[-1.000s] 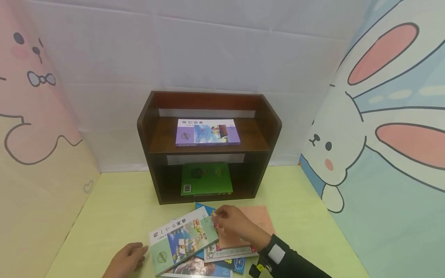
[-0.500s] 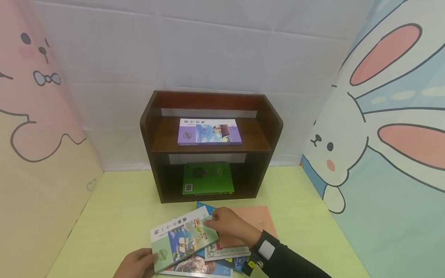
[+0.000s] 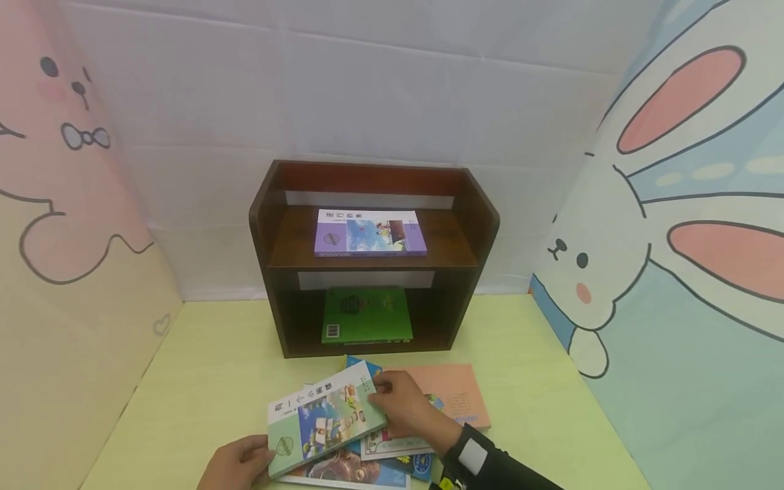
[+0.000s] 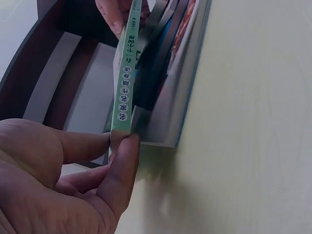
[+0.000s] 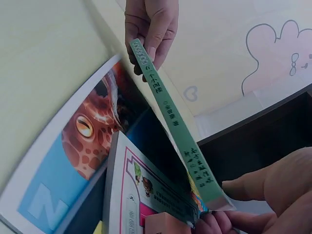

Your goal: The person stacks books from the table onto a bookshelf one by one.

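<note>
A paperback book (image 3: 331,423) with a green and white cover is held at both ends, just above a loose pile of books. My left hand (image 3: 235,463) pinches its left end between thumb and fingers. At the right end, my right hand (image 3: 409,408) grips the corner with the thumb on top. Its green spine (image 4: 125,92) shows edge-on in the left wrist view. In the right wrist view the spine (image 5: 170,112) runs from one hand to the other, with a gap above an octopus-covered book (image 5: 92,131) beneath.
A dark wooden two-tier shelf (image 3: 450,238) stands behind the pile. A purple book (image 3: 370,235) lies on its upper board and a green book (image 3: 367,316) on the lower one. Under my right hand's side lie an orange book (image 3: 465,388) and a white-covered book (image 3: 392,446).
My left hand has moved right and taken hold of the book's left end. The right hand has kept to the right corner. The book has shifted slightly and risen a little.
</note>
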Tool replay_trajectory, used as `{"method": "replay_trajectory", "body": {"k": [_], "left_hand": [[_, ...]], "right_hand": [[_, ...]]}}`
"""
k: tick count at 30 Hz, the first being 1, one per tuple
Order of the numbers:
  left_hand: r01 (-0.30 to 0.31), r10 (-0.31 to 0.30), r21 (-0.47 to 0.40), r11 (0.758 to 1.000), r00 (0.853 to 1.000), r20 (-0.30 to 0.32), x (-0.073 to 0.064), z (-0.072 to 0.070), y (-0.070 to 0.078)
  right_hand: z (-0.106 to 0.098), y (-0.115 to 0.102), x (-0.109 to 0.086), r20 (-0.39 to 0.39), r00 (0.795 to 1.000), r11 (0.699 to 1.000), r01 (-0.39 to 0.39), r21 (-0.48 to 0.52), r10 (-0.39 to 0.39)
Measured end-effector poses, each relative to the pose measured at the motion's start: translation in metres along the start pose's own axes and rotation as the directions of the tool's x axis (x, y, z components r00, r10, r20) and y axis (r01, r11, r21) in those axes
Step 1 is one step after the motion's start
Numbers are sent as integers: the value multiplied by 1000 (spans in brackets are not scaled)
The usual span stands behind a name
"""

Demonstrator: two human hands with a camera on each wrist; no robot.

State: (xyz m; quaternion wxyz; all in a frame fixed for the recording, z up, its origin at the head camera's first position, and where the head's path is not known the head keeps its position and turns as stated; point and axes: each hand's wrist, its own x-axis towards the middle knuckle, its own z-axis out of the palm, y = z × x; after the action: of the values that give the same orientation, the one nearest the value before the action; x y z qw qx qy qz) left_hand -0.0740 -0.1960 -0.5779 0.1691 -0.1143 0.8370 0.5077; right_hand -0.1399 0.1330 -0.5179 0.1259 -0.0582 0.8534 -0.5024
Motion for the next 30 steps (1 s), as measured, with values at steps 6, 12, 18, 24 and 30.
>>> {"method": "replay_trajectory", "body": {"k": [6, 12, 18, 24, 30], "left_hand": [[12, -10, -79, 997, 1000, 20, -2, -2, 14], [-24, 25, -77, 997, 1000, 15, -4, 2, 35], [-112, 111, -124, 986, 994, -11, -3, 9, 53], [-125, 125, -185, 975, 992, -13, -2, 16, 73], [-114, 119, -202, 973, 993, 12, -4, 17, 91]], "right_hand": [[-3, 7, -10, -55, 998, 999, -4, 44, 6], [-16, 11, -19, -102, 995, 994, -2, 112, 14], [-31, 14, -27, -154, 988, 994, 11, 104, 6], [-43, 15, -39, -209, 977, 989, -5, 145, 36], [-54, 11, -52, -199, 978, 976, -12, 216, 56]]}}
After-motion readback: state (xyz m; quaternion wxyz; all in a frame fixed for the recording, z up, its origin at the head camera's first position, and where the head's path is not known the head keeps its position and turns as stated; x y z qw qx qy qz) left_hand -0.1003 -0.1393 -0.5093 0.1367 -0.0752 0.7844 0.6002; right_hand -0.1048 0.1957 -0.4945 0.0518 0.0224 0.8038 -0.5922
